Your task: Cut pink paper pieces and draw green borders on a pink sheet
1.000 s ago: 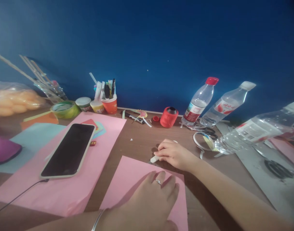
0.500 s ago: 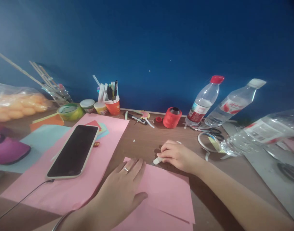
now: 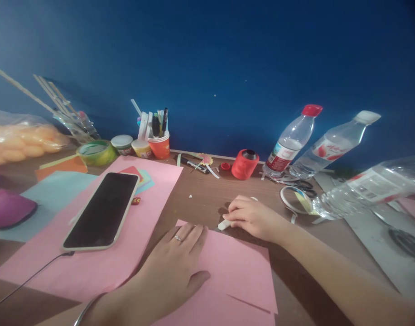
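My left hand (image 3: 173, 267) lies flat with fingers stretched on a folded pink sheet of paper (image 3: 238, 271) near the table's front edge; a ring shows on one finger. My right hand (image 3: 253, 217) rests just beyond the sheet's far edge, fingers curled around a small white stick-like object (image 3: 224, 224) whose tip pokes out to the left.
A phone (image 3: 102, 210) with a cable lies on a larger pink sheet (image 3: 92, 267) at left. An orange cup of pens (image 3: 159, 144), tape rolls, a red spool (image 3: 244, 164), scissors (image 3: 301, 184) and three plastic bottles (image 3: 289, 142) stand along the blue wall.
My left hand slid from the sheet's lower middle up to its left corner and now lies flat there. The right hand stayed in place.
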The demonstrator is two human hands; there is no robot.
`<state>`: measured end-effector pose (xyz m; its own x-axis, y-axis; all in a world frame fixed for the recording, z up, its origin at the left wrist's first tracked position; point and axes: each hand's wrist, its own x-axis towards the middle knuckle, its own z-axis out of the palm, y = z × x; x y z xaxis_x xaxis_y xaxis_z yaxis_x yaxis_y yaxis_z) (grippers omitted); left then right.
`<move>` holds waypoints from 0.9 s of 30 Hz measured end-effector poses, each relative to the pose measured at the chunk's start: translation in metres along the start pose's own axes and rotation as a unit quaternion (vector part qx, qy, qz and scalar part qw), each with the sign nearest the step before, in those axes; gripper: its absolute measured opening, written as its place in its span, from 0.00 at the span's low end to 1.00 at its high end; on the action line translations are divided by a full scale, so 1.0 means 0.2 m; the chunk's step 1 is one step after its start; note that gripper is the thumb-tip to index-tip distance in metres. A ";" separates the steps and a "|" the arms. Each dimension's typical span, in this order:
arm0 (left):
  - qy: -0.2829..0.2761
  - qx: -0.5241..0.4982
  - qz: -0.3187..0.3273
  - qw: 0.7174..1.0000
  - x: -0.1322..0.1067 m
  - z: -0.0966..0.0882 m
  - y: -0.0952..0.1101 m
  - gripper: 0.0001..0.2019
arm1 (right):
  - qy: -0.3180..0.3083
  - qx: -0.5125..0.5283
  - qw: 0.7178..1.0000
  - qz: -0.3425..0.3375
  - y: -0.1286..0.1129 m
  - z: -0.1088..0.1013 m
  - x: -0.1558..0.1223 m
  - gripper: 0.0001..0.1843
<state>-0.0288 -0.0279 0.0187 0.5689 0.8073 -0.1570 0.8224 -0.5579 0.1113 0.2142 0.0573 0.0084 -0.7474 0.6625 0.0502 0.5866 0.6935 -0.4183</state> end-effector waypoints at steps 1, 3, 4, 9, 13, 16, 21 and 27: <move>0.003 0.000 0.000 1.000 0.00 0.00 0.00 0.30 | -0.001 0.000 1.000 0.000 0.00 0.00 0.00 0.12; 0.010 0.002 0.002 1.000 -0.01 0.02 0.00 0.30 | -0.001 -0.001 1.000 0.003 0.00 0.00 0.00 0.12; 0.014 0.002 0.002 1.000 -0.01 0.02 0.00 0.29 | -0.002 -0.001 1.000 0.005 0.00 0.00 0.00 0.12; 0.033 0.005 0.005 0.999 -0.01 0.04 -0.01 0.29 | 0.000 -0.005 1.000 0.001 -0.02 0.00 0.02 0.11; 0.032 0.008 0.009 0.999 -0.01 0.04 0.00 0.28 | -0.004 -0.005 1.000 0.000 -0.03 0.00 0.04 0.11; 0.044 0.015 0.019 0.999 -0.02 0.04 0.00 0.26 | -0.004 -0.006 1.000 0.003 -0.03 0.00 0.04 0.11; 0.061 0.023 0.030 0.997 -0.02 0.04 0.00 0.23 | -0.002 -0.003 1.000 0.006 -0.04 0.00 0.05 0.11; 0.043 0.020 0.021 0.999 -0.02 0.02 0.02 0.23 | -0.002 -0.002 1.000 0.003 -0.04 0.01 0.05 0.11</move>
<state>-0.0282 -0.0331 0.0157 0.6027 0.7951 -0.0684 0.7977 -0.5981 0.0767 0.2018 0.0587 0.0111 -0.7455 0.6651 0.0435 0.5923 0.6911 -0.4143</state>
